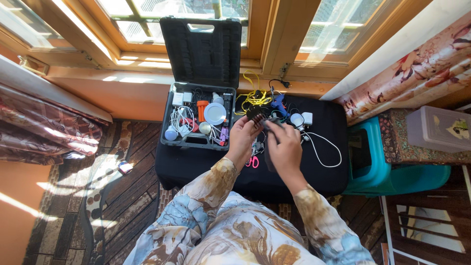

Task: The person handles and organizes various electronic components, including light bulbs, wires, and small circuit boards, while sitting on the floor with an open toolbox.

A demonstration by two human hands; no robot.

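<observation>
Dark comb-like piece (254, 115) pinched in left hand (242, 139) fingers; right hand (283, 147) fingers curled round dark strip (269, 156).

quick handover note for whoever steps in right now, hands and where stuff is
Left hand: fingers hold a small dark ribbed part above the black-covered table.
Right hand: grips a dark flat strip-like piece, too dim to identify.
Open black plastic toolcase sits left of the hands, full of small parts.
Pink-handled scissors lie under the hands; white cable to the right.
Done and left: cannot tell from this view.
</observation>
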